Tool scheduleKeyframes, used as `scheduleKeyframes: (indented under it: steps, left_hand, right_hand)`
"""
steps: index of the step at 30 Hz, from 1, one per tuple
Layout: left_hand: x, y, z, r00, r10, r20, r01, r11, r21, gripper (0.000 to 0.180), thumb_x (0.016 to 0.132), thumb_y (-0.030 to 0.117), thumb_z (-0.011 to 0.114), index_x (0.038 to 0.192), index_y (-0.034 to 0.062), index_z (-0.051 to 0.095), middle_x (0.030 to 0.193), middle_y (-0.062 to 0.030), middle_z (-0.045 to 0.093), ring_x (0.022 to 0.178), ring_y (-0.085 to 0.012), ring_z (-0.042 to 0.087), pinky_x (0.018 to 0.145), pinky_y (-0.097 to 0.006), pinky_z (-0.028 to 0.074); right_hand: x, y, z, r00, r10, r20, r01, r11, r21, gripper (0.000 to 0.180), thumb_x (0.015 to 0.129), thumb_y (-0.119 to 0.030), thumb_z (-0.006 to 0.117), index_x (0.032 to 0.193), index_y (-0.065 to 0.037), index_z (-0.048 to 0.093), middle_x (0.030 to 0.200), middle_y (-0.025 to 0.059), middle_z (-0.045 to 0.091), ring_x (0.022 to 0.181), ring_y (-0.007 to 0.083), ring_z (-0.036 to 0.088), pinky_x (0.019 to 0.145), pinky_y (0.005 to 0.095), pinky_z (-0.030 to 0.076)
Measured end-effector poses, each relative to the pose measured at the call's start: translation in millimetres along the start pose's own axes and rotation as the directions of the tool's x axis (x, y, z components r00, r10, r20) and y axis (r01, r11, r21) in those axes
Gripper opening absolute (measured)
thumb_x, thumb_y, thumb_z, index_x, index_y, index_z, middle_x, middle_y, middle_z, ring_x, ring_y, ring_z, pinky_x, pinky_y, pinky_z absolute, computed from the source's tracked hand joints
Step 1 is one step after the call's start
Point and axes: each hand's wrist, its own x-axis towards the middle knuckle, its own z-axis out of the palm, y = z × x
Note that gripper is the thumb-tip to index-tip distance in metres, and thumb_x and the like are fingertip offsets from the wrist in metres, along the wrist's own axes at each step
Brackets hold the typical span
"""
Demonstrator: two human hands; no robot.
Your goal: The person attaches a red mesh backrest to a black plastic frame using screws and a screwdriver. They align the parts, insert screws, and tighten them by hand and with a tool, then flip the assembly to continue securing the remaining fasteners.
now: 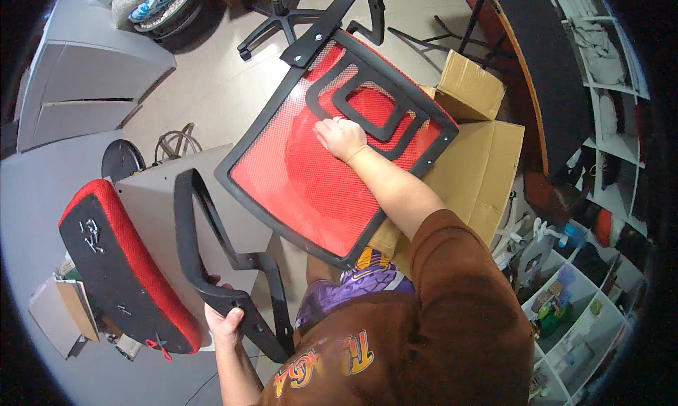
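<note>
"Fingers of the left hand (224, 322): what did they have?"

"They were wrapped around a loose black armrest (186, 229), most of its loop rising above them."

"And the right hand (344, 139)?"

"Its fingers were closed on the black inner frame (385, 133) of the red mesh backrest (318, 194); another armrest (332, 17), bolted on, stretched beyond them."

"The cushion (127, 279)?"

"Left of the left fingers, black face up, screws (92, 236) on it. A cardboard box (494, 166) stood right of the right fingers."
</note>
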Motion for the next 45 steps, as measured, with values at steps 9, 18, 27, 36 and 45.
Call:
scheduleKeyframes:
  steps: [9,18,27,36,45]
  left_hand:
    - [22,51,24,0.844,0.509,0.171,-0.534,0.762,0.365,0.086,0.058,0.025,0.083,0.124,-0.0013,0.034,0.108,-0.0102,0.043,0.069,-0.0136,0.052,0.060,-0.025,0.044]
    - [38,85,98,0.687,0.485,0.541,-0.701,0.638,0.318,0.087,0.056,0.008,0.080,0.125,-0.0070,0.030,0.086,-0.0065,0.052,0.071,-0.0129,0.053,0.059,-0.023,0.043]
    - [55,99,185,0.591,0.266,0.762,-0.628,0.744,0.228,0.113,0.055,0.027,0.088,0.138,-0.0041,0.018,0.092,-0.0056,0.050,0.081,-0.0142,0.052,0.069,-0.026,0.046]
    - [62,115,307,0.392,-0.051,0.918,-0.341,0.919,0.197,0.077,0.072,0.037,0.070,0.130,-0.0017,0.037,0.090,-0.0047,0.055,0.076,-0.0139,0.054,0.065,-0.028,0.045]
    - [77,97,329,0.370,-0.078,0.926,-0.608,0.733,0.305,0.101,0.048,0.058,0.081,0.120,-0.0037,0.048,0.105,-0.0063,0.057,0.095,-0.0150,0.054,0.084,-0.029,0.042]
  right_hand:
    - [-3,4,-5,0.984,-0.175,-0.031,0.178,0.979,0.101,0.012,0.077,-0.024,0.057,0.072,-0.016,0.049,0.063,-0.0011,0.051,0.059,0.0167,0.056,0.050,0.0317,0.047]
    - [-93,-40,-35,0.856,-0.376,0.356,0.298,0.920,0.254,0.014,0.079,-0.029,0.053,0.074,-0.016,0.051,0.058,0.0003,0.052,0.057,0.0181,0.058,0.049,0.0344,0.046]
    - [-110,-93,-69,0.703,0.487,0.519,-0.689,0.646,0.327,0.022,0.083,-0.026,0.052,0.103,-0.016,0.052,0.072,0.0098,0.064,0.069,0.0294,0.063,0.062,0.0441,0.050]
    - [-123,-114,-30,0.676,0.480,0.559,-0.705,0.643,0.300,0.034,0.080,-0.022,0.049,0.112,-0.012,0.052,0.079,0.0128,0.065,0.075,0.0295,0.064,0.067,0.0463,0.049]
    - [-116,-123,-56,0.546,0.714,0.439,-0.837,0.487,0.250,0.026,0.076,-0.029,0.059,0.095,-0.011,0.060,0.075,0.0089,0.065,0.069,0.0274,0.064,0.060,0.0440,0.051]
